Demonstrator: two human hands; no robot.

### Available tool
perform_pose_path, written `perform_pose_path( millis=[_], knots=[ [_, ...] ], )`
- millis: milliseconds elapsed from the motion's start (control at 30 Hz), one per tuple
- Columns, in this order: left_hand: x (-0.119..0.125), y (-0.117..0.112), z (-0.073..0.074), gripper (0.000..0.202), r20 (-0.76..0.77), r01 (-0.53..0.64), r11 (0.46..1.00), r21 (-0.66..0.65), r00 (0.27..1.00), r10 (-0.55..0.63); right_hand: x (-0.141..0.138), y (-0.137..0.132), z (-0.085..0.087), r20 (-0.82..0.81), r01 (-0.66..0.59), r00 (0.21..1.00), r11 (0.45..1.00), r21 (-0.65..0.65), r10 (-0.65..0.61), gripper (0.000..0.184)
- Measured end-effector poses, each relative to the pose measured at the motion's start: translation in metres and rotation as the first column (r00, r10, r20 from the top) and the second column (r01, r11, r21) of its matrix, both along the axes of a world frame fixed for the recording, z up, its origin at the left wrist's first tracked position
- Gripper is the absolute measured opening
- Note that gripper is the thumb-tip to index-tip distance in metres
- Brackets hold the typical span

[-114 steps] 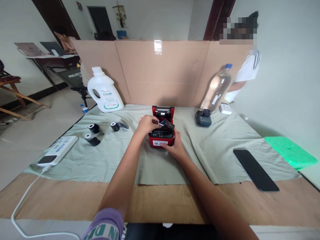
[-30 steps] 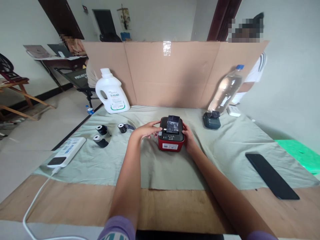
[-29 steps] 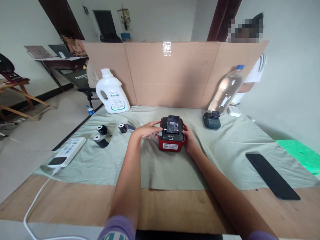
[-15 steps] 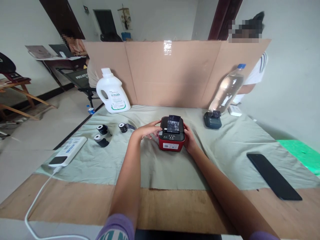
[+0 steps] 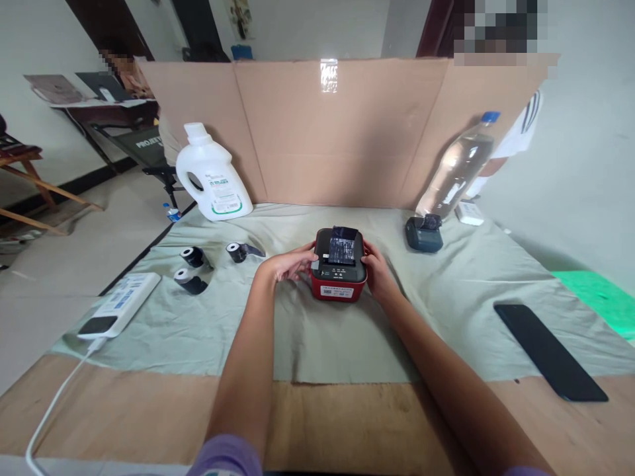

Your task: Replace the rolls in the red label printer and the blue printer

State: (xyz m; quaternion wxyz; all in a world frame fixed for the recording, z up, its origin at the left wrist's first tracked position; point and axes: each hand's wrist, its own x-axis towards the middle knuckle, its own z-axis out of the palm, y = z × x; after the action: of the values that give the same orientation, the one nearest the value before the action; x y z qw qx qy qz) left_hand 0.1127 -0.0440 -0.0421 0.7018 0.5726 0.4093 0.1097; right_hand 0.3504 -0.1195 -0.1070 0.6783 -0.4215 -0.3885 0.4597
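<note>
A small red and black label printer (image 5: pixel 339 272) sits on the green cloth in the middle, its label side toward me. Dark printed paper (image 5: pixel 343 246) lies over the slot in its lid. My left hand (image 5: pixel 296 264) grips the printer's left side, thumb on the lid's edge. On the opposite side, my right hand (image 5: pixel 378 270) clasps the printer with its thumb at the lid's right edge. The fingertips behind the printer's sides are partly hidden. Several paper rolls (image 5: pixel 237 252) with dark outer layers lie to the left of my left hand.
A white jug (image 5: pixel 216 175) and a clear bottle (image 5: pixel 457 168) lean against a cardboard panel (image 5: pixel 342 145). A dark handheld device (image 5: pixel 424 234) sits before the bottle. A white power bank (image 5: pixel 122 304) with a cable lies left, a black phone (image 5: pixel 550 350) right. People are behind the panel.
My left thumb has shifted onto the lid's left edge, and my right thumb has come up to the right edge. The printer stays in place while the camera view has tilted slightly.
</note>
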Motion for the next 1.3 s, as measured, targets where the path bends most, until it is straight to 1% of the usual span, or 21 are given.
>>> perform_pose_path(
  millis=[67, 133, 167, 233, 267, 333, 400, 500, 600, 667, 733, 833, 867, 900, 967, 1067, 1133, 1167, 1200, 1233, 1300],
  knots=[
    [0.001, -0.002, 0.005, 0.089, -0.015, 0.003, 1.0, 0.003, 1.0, -0.003, 0.0, 0.0, -0.003, 0.018, 0.001, 1.0, 1.0, 0.006, -0.001, 0.056],
    [0.001, -0.006, 0.012, 0.089, -0.033, 0.004, 1.0, 0.021, 0.999, -0.004, 0.0, -0.002, -0.006, 0.039, 0.005, 0.999, 0.999, 0.043, -0.007, 0.054],
    [0.002, -0.008, 0.016, 0.089, -0.048, -0.001, 0.999, 0.054, 0.999, 0.004, -0.001, -0.003, -0.008, 0.053, 0.017, 0.998, 0.997, 0.071, -0.02, 0.053],
    [0.005, -0.013, 0.025, 0.087, -0.073, -0.035, 0.982, 0.187, 0.996, 0.049, -0.002, -0.006, -0.011, 0.085, 0.042, 0.995, 0.992, 0.123, -0.053, 0.049],
    [0.007, -0.015, 0.03, 0.085, -0.073, -0.062, 0.957, 0.282, 0.994, 0.086, -0.003, -0.007, -0.012, 0.098, 0.051, 0.993, 0.989, 0.141, -0.065, 0.048],
    [0.013, -0.02, 0.04, 0.076, -0.054, -0.096, 0.875, 0.474, 0.989, 0.138, -0.004, -0.008, -0.014, 0.11, 0.047, 0.992, 0.986, 0.16, -0.065, 0.048],
    [0.019, -0.024, 0.048, 0.062, -0.054, -0.071, 0.799, 0.597, 0.99, 0.128, -0.003, -0.008, -0.016, 0.105, 0.038, 0.993, 0.984, 0.172, -0.057, 0.047],
    [0.027, -0.031, 0.059, 0.042, -0.073, 0.038, 0.725, 0.687, 0.997, 0.017, 0.0, -0.005, -0.02, 0.112, 0.033, 0.992, 0.984, 0.173, -0.053, 0.047],
    [0.03, -0.037, 0.065, 0.037, -0.089, 0.139, 0.656, 0.742, 0.99, -0.11, 0.001, -0.003, -0.023, 0.116, 0.038, 0.992, 0.985, 0.166, -0.058, 0.048],
    [0.031, -0.04, 0.066, 0.035, -0.116, 0.187, 0.632, 0.752, 0.981, -0.153, 0.001, -0.002, -0.024, 0.111, 0.045, 0.992, 0.986, 0.158, -0.063, 0.049],
    [0.03, -0.041, 0.067, 0.032, -0.117, 0.183, 0.632, 0.753, 0.983, -0.144, 0.0, -0.002, -0.025, 0.102, 0.048, 0.993, 0.987, 0.15, -0.064, 0.049],
    [0.026, -0.041, 0.067, 0.028, -0.091, 0.133, 0.643, 0.754, 0.991, -0.097, 0.0, -0.003, -0.025, 0.088, 0.051, 0.994, 0.987, 0.15, -0.065, 0.049],
    [0.024, -0.041, 0.068, 0.026, -0.1, 0.139, 0.649, 0.748, 0.99, -0.098, 0.0, -0.003, -0.025, 0.086, 0.05, 0.994, 0.987, 0.15, -0.064, 0.049],
    [0.021, -0.041, 0.068, 0.024, -0.121, 0.164, 0.66, 0.733, 0.986, -0.112, 0.0, -0.003, -0.024, 0.087, 0.048, 0.994, 0.988, 0.148, -0.061, 0.05],
    [0.015, -0.042, 0.071, 0.02, -0.186, 0.253, 0.694, 0.674, 0.967, -0.172, 0.0, -0.003, -0.023, 0.09, 0.047, 0.994, 0.989, 0.141, -0.06, 0.051],
    [0.005, -0.042, 0.077, 0.022, -0.248, 0.37, 0.74, 0.562, 0.929, -0.276, -0.003, -0.005, -0.02, 0.122, 0.07, 0.989, 0.988, 0.138, -0.087, 0.053],
    [-0.002, -0.041, 0.08, 0.027, -0.238, 0.399, 0.754, 0.521, 0.917, -0.32, -0.005, -0.009, -0.015, 0.167, 0.098, 0.979, 0.986, 0.135, -0.12, 0.054],
    [-0.004, -0.04, 0.08, 0.028, -0.222, 0.387, 0.762, 0.52, 0.922, -0.317, -0.007, -0.012, -0.012, 0.19, 0.115, 0.972, 0.986, 0.125, -0.137, 0.053],
    [-0.006, -0.038, 0.079, 0.029, -0.208, 0.353, 0.768, 0.534, 0.935, -0.286, -0.008, -0.016, -0.008, 0.21, 0.131, 0.966, 0.985, 0.113, -0.153, 0.053],
    [-0.007, -0.036, 0.076, 0.032, -0.199, 0.297, 0.776, 0.557, 0.954, -0.223, -0.009, -0.021, -0.005, 0.225, 0.137, 0.961, 0.985, 0.106, -0.158, 0.052],
    [-0.007, -0.033, 0.068, 0.045, -0.193, 0.137, 0.797, 0.588, 0.981, -0.026, -0.01, -0.033, 0.0, 0.244, 0.087, 0.963, 0.989, 0.117, -0.113, 0.054]
  ],
)
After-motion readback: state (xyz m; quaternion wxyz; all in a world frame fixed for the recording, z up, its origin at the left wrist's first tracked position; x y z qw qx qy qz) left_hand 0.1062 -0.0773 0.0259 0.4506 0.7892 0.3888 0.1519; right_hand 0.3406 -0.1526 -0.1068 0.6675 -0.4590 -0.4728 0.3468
